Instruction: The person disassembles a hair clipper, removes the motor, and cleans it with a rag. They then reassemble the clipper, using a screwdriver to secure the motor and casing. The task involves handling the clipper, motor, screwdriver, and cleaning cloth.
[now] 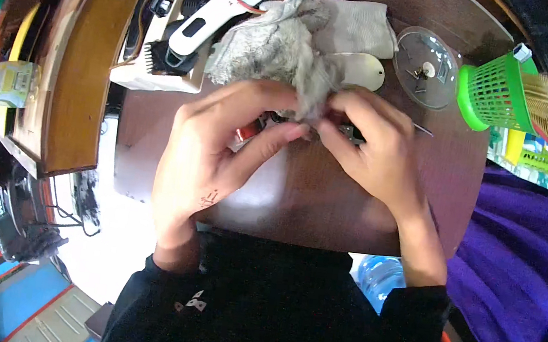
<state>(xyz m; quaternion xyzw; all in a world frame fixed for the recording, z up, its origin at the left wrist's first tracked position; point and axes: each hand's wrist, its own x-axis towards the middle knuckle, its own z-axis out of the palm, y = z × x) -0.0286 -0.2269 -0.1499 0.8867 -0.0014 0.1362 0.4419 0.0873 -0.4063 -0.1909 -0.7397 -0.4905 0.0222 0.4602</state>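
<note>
A dirty grey-white cloth (261, 50) lies bunched on the brown table (297, 204), one twisted end reaching toward me. Around that end my left hand (207, 132) is closed, thumb and fingers pinching it. My right hand (380, 143) grips it from the other side, its fingertips close to the left thumb. Behind the left thumb shows part of a small red-and-white thing (250, 130). Dark parts under the fingers are mostly hidden, so I cannot tell what they are. A white rounded plastic cover (363, 71) lies just beyond the right hand.
A white hair clipper (214, 17) rests on a white box at the back left. At the back right are a clear round dish (427, 67) with screws and small parts, and a green basket (492, 92). A folded cloth (356, 27) lies behind; a purple curtain (511, 248) hangs right.
</note>
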